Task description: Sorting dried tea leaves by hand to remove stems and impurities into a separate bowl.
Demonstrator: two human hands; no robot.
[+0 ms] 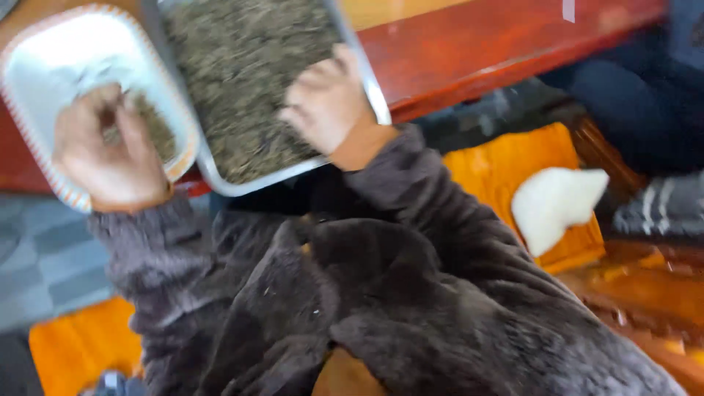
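So the left hand [110, 150] is sitting over a white tray with an orange-striped rim [44, 55], fingers curled in with the grip pinched shut on a little clump of dried greenish-brown leaf bits [155, 128] that lie in the tray's near corner. It's blurry, so I can't tell exactly how much is actually pinched.

The right hand [326, 99] is in a loose fist, grip closed, resting on the loose dried leaves [242, 66] that fill a bigger metal tray [370, 88] just beside the white one. Can't tell whether anything's inside that fist. The two trays touch or nearly touch along their long sides, both tilted in the view.

Both trays sit on a reddish wooden surface [477, 51], hanging a bit over its near edge. The person's wearing fuzzy dark brown sleeves [411, 191]. Off to the right there's an orange cushion [506, 161] with a white cloth [554, 205] on it.
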